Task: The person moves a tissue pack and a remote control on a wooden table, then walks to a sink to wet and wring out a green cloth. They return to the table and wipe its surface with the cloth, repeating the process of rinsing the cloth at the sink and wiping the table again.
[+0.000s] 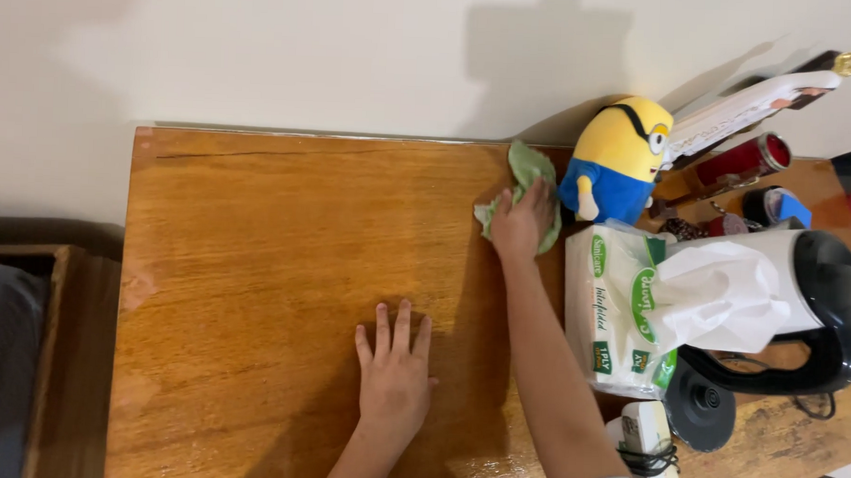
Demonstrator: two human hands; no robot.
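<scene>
The left stretch of the wooden table (255, 261) lay open, while a plush toy (617, 156), tissue pack (621, 312) and kettle (819, 309) crowded the right

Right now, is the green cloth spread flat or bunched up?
Bunched up: the green cloth sits crumpled under the right hand, folds poking out past the fingers on the wooden table.

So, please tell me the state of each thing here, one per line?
Left hand: flat on table, empty.
Right hand: pressing green cloth, crumpled.
Tissue pack: open, tissue sticking out.
Kettle: lying on its side.
Plush toy: leaning on wall.
</scene>
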